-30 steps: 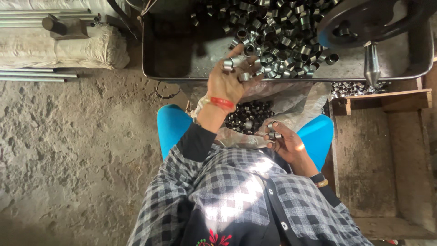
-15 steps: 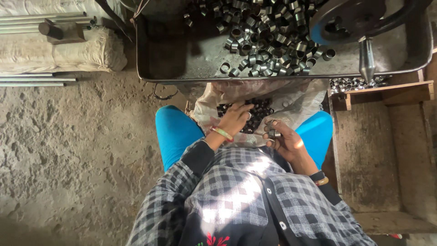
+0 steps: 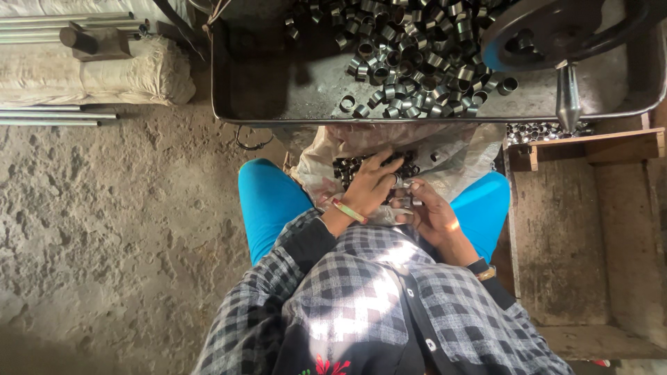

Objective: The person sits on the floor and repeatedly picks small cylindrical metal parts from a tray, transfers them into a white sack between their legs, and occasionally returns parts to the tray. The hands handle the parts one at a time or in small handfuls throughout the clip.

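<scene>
My left hand (image 3: pixel 372 186) lies palm-down on the small heap of short dark metal rings (image 3: pixel 361 167) that sits in the crumpled pale plastic sack (image 3: pixel 451 156) on my lap, between my knees in bright blue trousers (image 3: pixel 267 201). The fingers of that hand are spread loosely over the rings and touch them; I cannot tell whether any ring is actually pinched under them. A red and gold bangle (image 3: pixel 347 210) circles that wrist.

My right hand (image 3: pixel 429 215) rests just beside the left one, nearly touching it, at the near edge of the sack. Its fingers are curled in a narrow grip around a few of the same small metal rings (image 3: pixel 406 203), held against the palm just below the heap.

Above my lap stands a long grey sheet-metal tray (image 3: pixel 278 97), its far right part filled with a much larger pile of shiny steel rings (image 3: pixel 417 62). A black handwheel (image 3: pixel 556 28) with a tapered steel spindle (image 3: pixel 567 97) hangs over the tray's right end. A worn wooden box (image 3: pixel 556 236) stands to my right on the rough concrete floor (image 3: pixel 104 243).
</scene>
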